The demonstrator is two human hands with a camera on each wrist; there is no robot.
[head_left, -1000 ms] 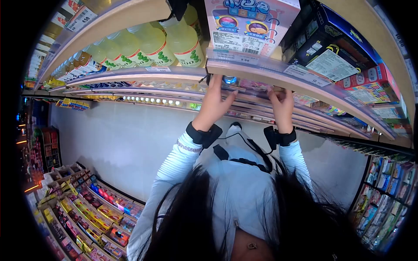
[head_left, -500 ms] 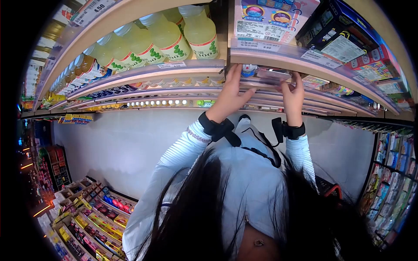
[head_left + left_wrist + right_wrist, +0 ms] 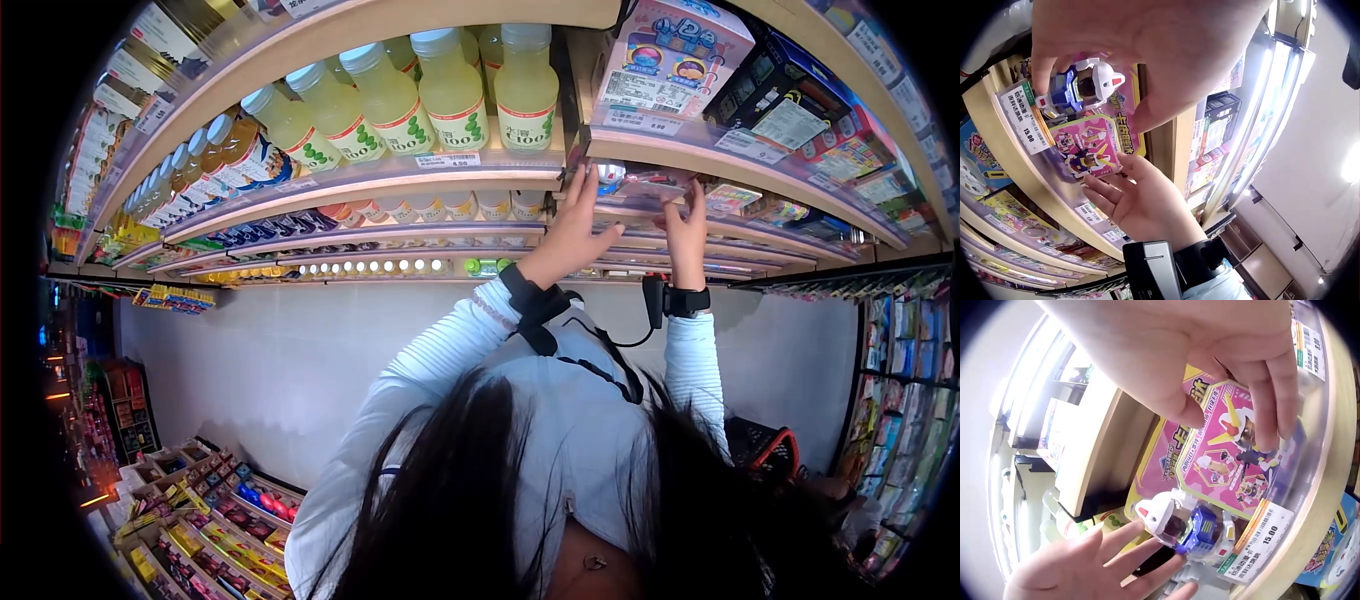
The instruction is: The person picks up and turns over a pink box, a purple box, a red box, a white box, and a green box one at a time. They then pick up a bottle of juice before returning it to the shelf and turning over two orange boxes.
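In the head view my left hand (image 3: 575, 235) reaches to a shelf under the bottle row's right end, fingers extended. The right wrist view shows its spread fingers beside a white-and-blue toy robot figure (image 3: 1194, 528) with a red-marked helmet. My right hand (image 3: 686, 235) is at the same shelf, a short way right. Its thumb is at the edge of a pink toy package (image 3: 1088, 144) printed with a robot, and its loosely bent fingers overlap the package front in the right wrist view. A larger pink-and-yellow package (image 3: 1160, 453) stands behind.
A price tag reading 15.00 (image 3: 1025, 119) is on the shelf's front edge. Yellow-green drink bottles (image 3: 455, 100) line the upper left shelf. A pink box (image 3: 670, 60) and a dark box (image 3: 785, 85) stand above the hands. A dark basket with a red part (image 3: 765, 450) is behind, right.
The head view has shifted, so shelves, bottles and both hands appear farther right and lower. Both hands stay at the toy shelf, the left's fingers still extended. The basket has come into view.
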